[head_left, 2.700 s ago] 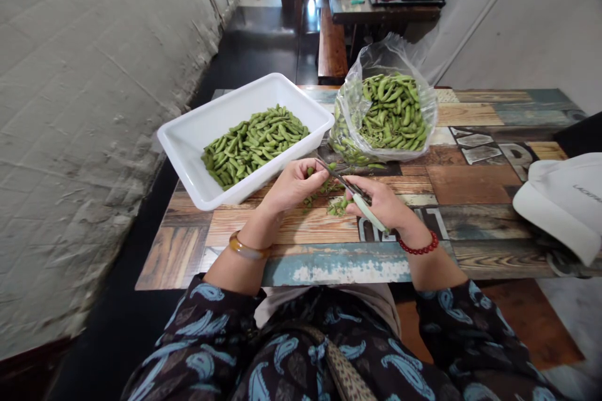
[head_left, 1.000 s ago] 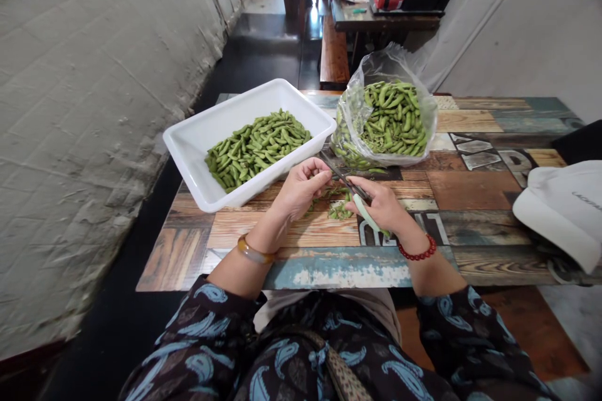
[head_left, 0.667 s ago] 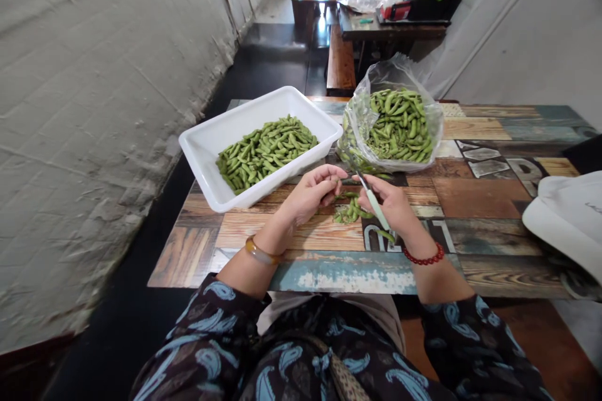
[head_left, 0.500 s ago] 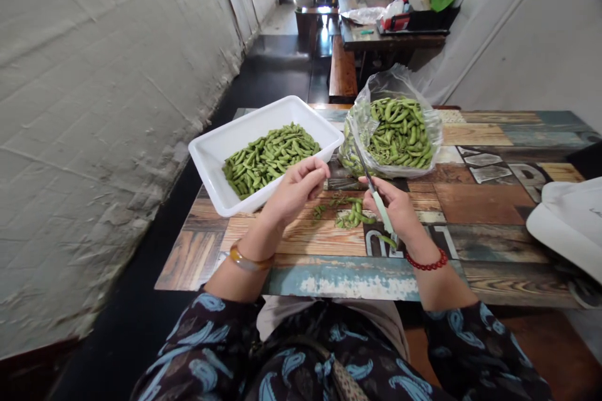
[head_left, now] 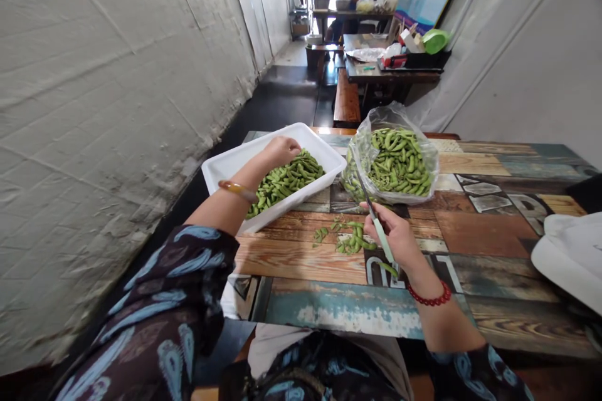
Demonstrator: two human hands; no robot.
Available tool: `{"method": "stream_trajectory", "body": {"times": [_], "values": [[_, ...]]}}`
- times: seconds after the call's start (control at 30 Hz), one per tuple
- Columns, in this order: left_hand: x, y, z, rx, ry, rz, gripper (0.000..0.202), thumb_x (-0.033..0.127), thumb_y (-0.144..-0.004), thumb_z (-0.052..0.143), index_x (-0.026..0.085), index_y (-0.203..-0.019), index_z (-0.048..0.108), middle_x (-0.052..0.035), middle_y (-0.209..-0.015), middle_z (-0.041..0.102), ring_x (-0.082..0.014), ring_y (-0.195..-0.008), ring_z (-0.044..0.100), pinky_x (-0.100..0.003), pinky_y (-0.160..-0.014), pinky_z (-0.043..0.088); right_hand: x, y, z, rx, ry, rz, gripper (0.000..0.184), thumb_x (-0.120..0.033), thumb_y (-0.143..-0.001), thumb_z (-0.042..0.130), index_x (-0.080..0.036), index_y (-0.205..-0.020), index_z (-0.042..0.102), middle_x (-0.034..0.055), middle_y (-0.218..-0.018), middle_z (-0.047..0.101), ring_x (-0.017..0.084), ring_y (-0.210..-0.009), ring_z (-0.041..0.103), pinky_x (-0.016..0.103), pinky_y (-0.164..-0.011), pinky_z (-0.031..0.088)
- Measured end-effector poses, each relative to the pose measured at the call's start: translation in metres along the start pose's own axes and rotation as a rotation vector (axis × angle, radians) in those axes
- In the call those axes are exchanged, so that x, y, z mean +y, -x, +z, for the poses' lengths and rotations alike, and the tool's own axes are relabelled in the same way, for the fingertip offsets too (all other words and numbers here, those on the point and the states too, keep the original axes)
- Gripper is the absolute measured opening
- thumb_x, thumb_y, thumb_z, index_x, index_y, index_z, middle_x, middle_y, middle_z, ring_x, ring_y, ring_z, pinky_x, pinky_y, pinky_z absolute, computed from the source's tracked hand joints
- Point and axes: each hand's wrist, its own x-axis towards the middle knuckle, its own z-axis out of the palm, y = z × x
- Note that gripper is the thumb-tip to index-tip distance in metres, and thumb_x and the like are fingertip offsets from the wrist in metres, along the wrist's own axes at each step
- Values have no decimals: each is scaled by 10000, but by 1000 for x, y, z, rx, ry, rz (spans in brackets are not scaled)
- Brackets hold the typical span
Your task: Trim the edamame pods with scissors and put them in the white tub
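My left hand (head_left: 281, 150) reaches over the white tray (head_left: 226, 163) and hovers just above the heap of green pods (head_left: 286, 178) inside it; its fingers curl downward and I cannot see whether a pod is in them. My right hand (head_left: 399, 237) rests on the patchwork wooden table (head_left: 475, 232) and grips light-green-handled scissors (head_left: 376, 229), blades pointing up toward the clear plastic bag of pods (head_left: 395, 160). A small pile of cut pod ends (head_left: 345, 239) lies on the table between my hands.
A white cap (head_left: 571, 260) lies at the table's right edge. A rough white wall runs along the left. Beyond the table stand a bench (head_left: 347, 99) and another table with clutter (head_left: 392, 59); people are at the far back.
My left hand has left the spot by the scissors and stretched forward over the tray. The right hand stays put with the scissors. The camera has tilted up.
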Motion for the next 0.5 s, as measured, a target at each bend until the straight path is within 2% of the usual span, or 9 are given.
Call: {"method": "stream_trajectory", "body": {"times": [0.1, 0.17, 0.37, 0.5], "values": [[-11, -30, 19, -60, -285, -7, 207, 188, -770, 595, 131, -862, 771, -123, -897, 742, -216, -864, 635, -262, -814, 439, 4, -1, 0, -12, 23, -7, 477, -329, -838, 668, -214, -1297, 614, 3, -800, 606, 128, -668, 555, 250, -637, 513], [-18, -43, 29, -71, -376, -31, 237, 218, -786, 597, 130, -923, 770, -148, -977, 735, -237, -936, 641, -274, -860, 445, 5, -2, -1, -15, 45, 4, 478, -323, -837, 667, -211, -1299, 613, 10, -816, 620, 133, -690, 576, 256, -663, 525], [-35, -57, 44, -65, -451, -38, 304, 269, -751, 615, 92, -949, 763, -211, -1141, 671, -318, -1034, 634, -364, -907, 469, 2, -2, -1, 3, 68, 54, 497, -316, -846, 662, -187, -1321, 594, 12, -833, 629, 124, -706, 594, 247, -702, 524], [-47, -58, 43, -61, -396, 9, 256, 199, -741, 594, 92, -892, 771, -205, -1091, 695, -309, -1010, 646, -356, -906, 469, -4, -3, 0, 17, 27, 70, 477, -305, -832, 679, -196, -1292, 614, -9, -793, 607, 105, -660, 557, 232, -672, 506]]}}
